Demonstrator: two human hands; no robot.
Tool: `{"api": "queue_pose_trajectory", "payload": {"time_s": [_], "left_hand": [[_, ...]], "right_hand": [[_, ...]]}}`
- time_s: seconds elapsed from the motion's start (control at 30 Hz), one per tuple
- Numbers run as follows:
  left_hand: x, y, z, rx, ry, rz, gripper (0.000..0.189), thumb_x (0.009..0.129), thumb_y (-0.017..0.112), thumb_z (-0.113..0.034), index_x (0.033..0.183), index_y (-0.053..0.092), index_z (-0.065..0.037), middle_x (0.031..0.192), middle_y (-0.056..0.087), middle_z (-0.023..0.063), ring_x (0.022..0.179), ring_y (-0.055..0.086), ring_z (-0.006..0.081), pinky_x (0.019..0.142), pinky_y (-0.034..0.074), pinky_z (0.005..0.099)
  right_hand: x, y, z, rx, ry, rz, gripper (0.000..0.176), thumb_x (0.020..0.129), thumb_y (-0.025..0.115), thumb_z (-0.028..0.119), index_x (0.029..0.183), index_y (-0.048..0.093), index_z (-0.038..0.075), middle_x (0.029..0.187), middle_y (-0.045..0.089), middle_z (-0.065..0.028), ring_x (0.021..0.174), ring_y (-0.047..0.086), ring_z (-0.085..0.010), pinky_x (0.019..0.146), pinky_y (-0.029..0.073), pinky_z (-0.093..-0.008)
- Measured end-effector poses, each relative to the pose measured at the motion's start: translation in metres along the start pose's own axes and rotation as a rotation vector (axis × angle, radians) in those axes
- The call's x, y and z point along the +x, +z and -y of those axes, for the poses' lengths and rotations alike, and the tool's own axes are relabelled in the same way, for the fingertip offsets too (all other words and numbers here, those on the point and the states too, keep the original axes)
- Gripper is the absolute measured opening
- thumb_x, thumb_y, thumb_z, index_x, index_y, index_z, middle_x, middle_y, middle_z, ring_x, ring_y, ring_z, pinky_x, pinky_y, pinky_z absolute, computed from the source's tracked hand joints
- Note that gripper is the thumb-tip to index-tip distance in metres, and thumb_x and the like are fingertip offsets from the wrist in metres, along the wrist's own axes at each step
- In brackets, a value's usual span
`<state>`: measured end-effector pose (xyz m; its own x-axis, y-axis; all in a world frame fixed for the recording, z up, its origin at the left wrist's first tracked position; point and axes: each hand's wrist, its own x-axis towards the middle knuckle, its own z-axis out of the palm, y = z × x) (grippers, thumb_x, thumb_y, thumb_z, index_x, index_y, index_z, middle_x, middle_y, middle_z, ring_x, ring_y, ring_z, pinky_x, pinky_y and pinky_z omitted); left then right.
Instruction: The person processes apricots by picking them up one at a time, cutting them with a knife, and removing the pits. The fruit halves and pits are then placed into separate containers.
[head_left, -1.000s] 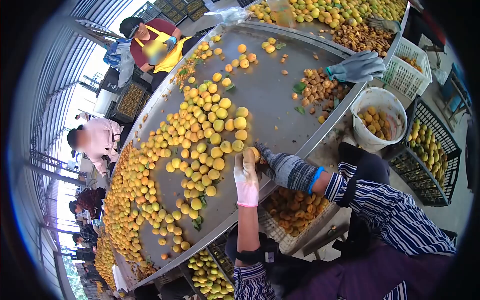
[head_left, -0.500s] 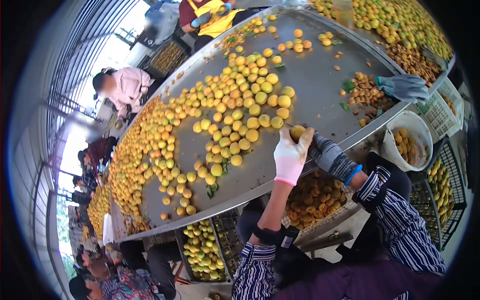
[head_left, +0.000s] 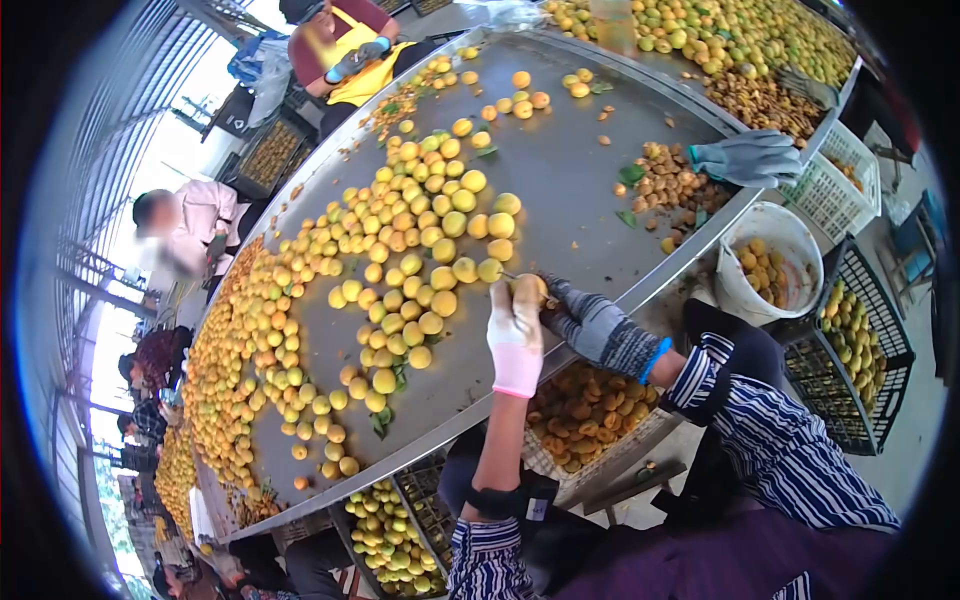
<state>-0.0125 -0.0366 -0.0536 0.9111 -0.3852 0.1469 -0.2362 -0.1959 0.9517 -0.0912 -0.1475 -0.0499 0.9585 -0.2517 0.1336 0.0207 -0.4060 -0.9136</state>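
My left hand (head_left: 516,335), in a white and pink glove, is closed around a yellow-orange apricot (head_left: 537,287) at the table's near edge. My right hand (head_left: 602,328), in a grey knitted glove, presses against the fruit from the right with its fingers curled. A thin dark tip shows by the left fingertips; what the right hand holds is hidden. Just beyond lie many loose apricots (head_left: 410,265) on the metal table (head_left: 570,180). Below my hands stands a crate of split apricots (head_left: 590,410).
A pile of pits (head_left: 665,180) and a grey glove (head_left: 745,158) lie to the right. Beside the table stand a white bucket (head_left: 735,295), a black crate (head_left: 855,365) and a crate of greenish fruit (head_left: 395,540). A co-worker in a yellow apron (head_left: 365,50) sits across.
The view has shifted, so the table and fruit appear farther left. Both hands stay together on the apricot, and the right fingers now lie more along its side.
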Motion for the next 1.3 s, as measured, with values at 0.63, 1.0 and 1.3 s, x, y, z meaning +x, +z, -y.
{"api": "queue_pose_trajectory", "payload": {"time_s": [0.63,1.0,1.3], "left_hand": [[-0.001,0.001,-0.015,-0.247,-0.21,0.113,0.057,0.09,0.048,-0.054,0.108,0.053,0.0,0.086,0.055,0.0038,0.073,0.051,0.0105,0.063,0.041,0.0236],[0.003,0.013,-0.005,-0.263,-0.287,0.141,0.065,0.087,0.051,-0.056,0.12,0.047,0.0,0.101,0.056,0.0061,0.088,0.053,0.0125,0.077,0.044,0.0251],[0.005,0.012,-0.024,-0.445,-0.544,0.122,0.051,0.086,0.047,-0.061,0.085,0.052,-0.01,0.064,0.047,-0.0032,0.048,0.039,0.0053,0.042,0.028,0.0191]], "right_hand": [[-0.011,-0.022,0.023,-0.196,0.125,0.087,0.057,0.086,0.049,0.019,0.135,0.028,-0.002,0.089,0.061,-0.0247,0.081,0.061,-0.038,0.07,0.049,-0.0431],[-0.023,-0.023,0.005,-0.262,0.02,-0.036,0.056,0.086,0.051,0.018,0.134,0.029,-0.002,0.069,0.06,-0.0199,0.062,0.06,-0.0351,0.055,0.048,-0.0429],[-0.021,-0.031,0.017,-0.202,0.129,0.098,0.052,0.084,0.051,0.016,0.13,0.035,-0.001,0.09,0.062,-0.0227,0.083,0.061,-0.037,0.07,0.049,-0.0427]]}}
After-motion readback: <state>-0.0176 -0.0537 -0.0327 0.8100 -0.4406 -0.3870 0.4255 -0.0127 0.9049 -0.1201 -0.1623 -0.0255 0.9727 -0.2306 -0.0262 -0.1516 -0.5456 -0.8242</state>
